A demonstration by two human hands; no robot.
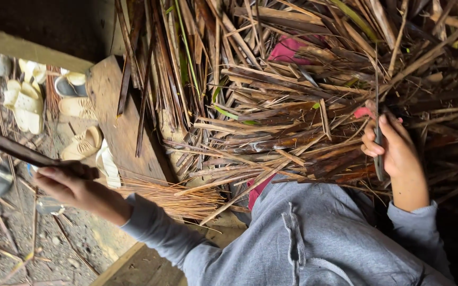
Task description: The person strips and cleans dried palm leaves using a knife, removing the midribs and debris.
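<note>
My left hand (pixel 64 182) is closed around a long dark strip of dried stalk (pixel 6 145) that runs off to the upper left. My right hand (pixel 393 148) grips a thin dark blade (pixel 377 106) held upright against a big pile of dried brown leaf strips (pixel 271 116). The pile lies across my lap, above my grey hooded top (pixel 314 238). A bundle of thin straw-coloured ribs (pixel 176 196) lies near my left sleeve.
A worn wooden plank (pixel 117 127) lies under the pile's left side. Several pale sandals (pixel 27 103) sit on the dirt ground (pixel 38 243) at the left, among scattered sticks. A pink cloth (pixel 287 50) shows through the strips at the top.
</note>
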